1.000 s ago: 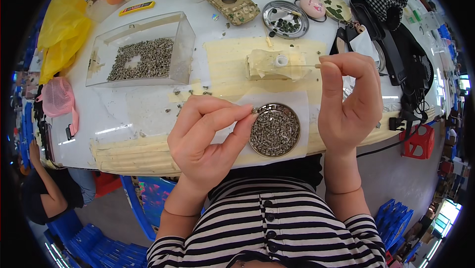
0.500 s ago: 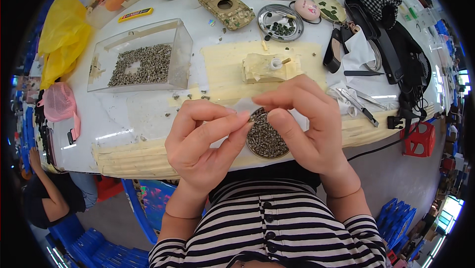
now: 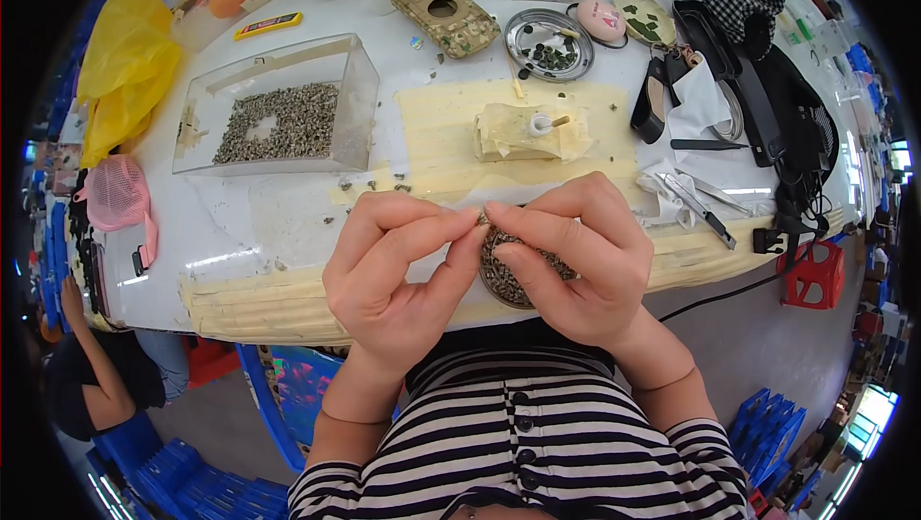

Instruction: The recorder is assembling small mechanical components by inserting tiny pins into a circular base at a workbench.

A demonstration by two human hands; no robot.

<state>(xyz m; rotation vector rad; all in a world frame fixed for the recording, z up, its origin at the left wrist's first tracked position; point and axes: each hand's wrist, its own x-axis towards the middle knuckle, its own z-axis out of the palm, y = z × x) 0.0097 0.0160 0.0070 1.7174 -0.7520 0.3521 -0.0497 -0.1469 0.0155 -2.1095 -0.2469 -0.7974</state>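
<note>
A tiny metal part (image 3: 484, 220) sits at the fingertips of both hands. My left hand (image 3: 393, 266) is closed, pinching it between thumb and forefinger. From the other side my right hand (image 3: 590, 261) meets it with the forefinger tip, its fingers curled and its thumb a little lower. Just beneath the right fingers is a round dish (image 3: 491, 292) full of similar small metal parts, partly covered by that hand. Beyond the hands stands a block wrapped in cream tape (image 3: 508, 144), with a small white pot and a stick on it.
A clear box (image 3: 355, 103) of many small metal parts stands at the left. Behind are a camouflage toy-tank hull (image 3: 445, 16) and a round metal tray (image 3: 580, 61) with dark green pieces. Tweezers (image 3: 715, 192) and a cutter knife (image 3: 705, 215) lie at the right. A pink sieve (image 3: 117, 196) lies far left.
My right hand has come in to the left and slightly down, its forefinger now meeting the part in my left fingers. My left hand has barely moved.
</note>
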